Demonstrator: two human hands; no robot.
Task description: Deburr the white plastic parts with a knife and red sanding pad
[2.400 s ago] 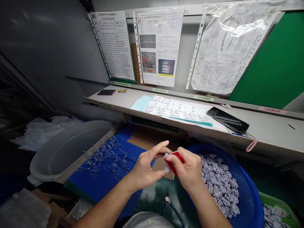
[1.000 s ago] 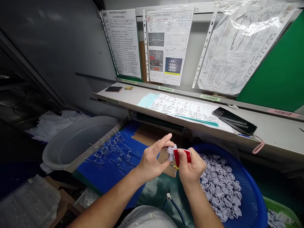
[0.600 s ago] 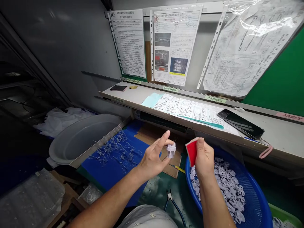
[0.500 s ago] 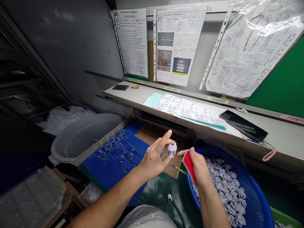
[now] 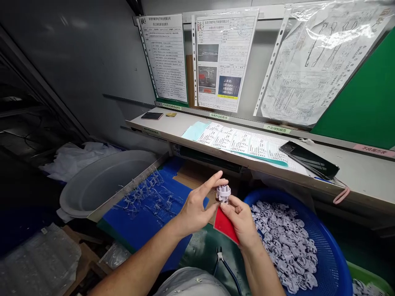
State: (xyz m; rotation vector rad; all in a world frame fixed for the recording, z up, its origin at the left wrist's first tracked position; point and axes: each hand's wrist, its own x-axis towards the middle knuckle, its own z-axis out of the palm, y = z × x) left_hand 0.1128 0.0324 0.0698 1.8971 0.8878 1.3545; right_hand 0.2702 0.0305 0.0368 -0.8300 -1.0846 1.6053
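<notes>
Between the thumb and fingers of my left hand (image 5: 195, 207) is a small white round plastic part (image 5: 223, 193) with upright prongs. The index finger of that hand points up past it. My right hand (image 5: 245, 222) grips a flat red pad (image 5: 224, 225) with a greyish edge, its material unclear. Its fingertips are up against the right and lower side of the plastic part. Below both hands, side cutters (image 5: 220, 257) with dark handles lie on the green work surface. To the right, a blue basket (image 5: 335, 250) holds a heap of similar-coloured white plastic pieces (image 5: 285, 242).
Clear plastic scraps (image 5: 148, 193) lie on a blue sheet (image 5: 123, 230) at left, beside a grey tub (image 5: 70, 201). A shelf (image 5: 175, 123) ahead carries papers (image 5: 240, 142) and a phone (image 5: 310, 158). A green container (image 5: 370, 275) stands at lower right.
My right hand has moved left with the red pad and now meets the white plastic part. My left hand stays nearly in place. The view has shifted slightly.
</notes>
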